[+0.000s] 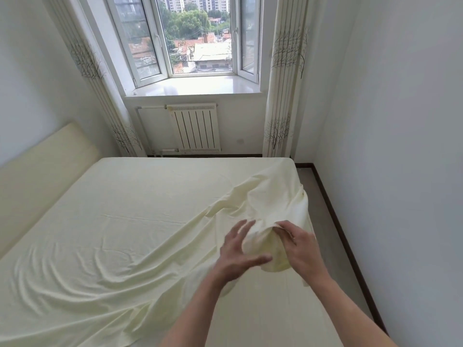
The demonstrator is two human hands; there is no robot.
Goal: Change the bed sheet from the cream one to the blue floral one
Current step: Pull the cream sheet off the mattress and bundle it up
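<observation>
I see the bed (125,221) filling the lower left, its headboard (42,166) against the left wall. The sheet (112,234) lies on the bed, with its near right part pulled up off it. My right grip (298,249) pinches that raised fold; my left grip (238,256) is just left of it, fingers spread beside the cloth. Behind the bed stands a radiator (194,127) under the window (198,38), a curtain (285,83) on each side. Floor (333,234) runs right of the bed.
</observation>
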